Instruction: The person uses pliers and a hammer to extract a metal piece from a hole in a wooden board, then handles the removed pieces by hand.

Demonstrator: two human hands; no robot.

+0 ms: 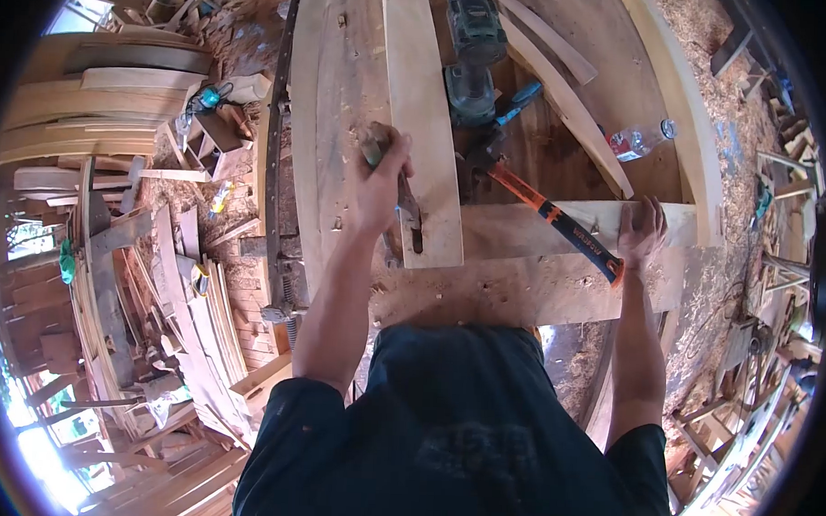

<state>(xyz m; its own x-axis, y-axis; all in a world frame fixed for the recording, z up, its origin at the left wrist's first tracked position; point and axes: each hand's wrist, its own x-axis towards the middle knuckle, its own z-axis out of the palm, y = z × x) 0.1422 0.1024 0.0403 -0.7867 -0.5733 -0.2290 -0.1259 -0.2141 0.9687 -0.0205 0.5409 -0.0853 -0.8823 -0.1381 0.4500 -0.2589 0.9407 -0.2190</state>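
Observation:
My left hand [382, 189] is closed around a chisel [409, 201], its handle showing above the fist and its blade slanting down toward a long pale board [427, 122]. A narrow slot is cut near that board's lower end, close beside the blade tip. My right hand [641, 234] rests on a wooden crosspiece [524, 216] with its fingers apart. Just left of that hand lies the butt of a hammer [560, 222] with an orange and black handle. The hammer's head sits farther up, near the drill, partly in shadow.
A green cordless drill [473, 60] stands on the workbench [337, 82] behind the boards. Curved wooden pieces [564, 109] and a plastic bottle [640, 141] lie to the right. Stacked planks [137, 94] fill the left side, and wood shavings cover the floor.

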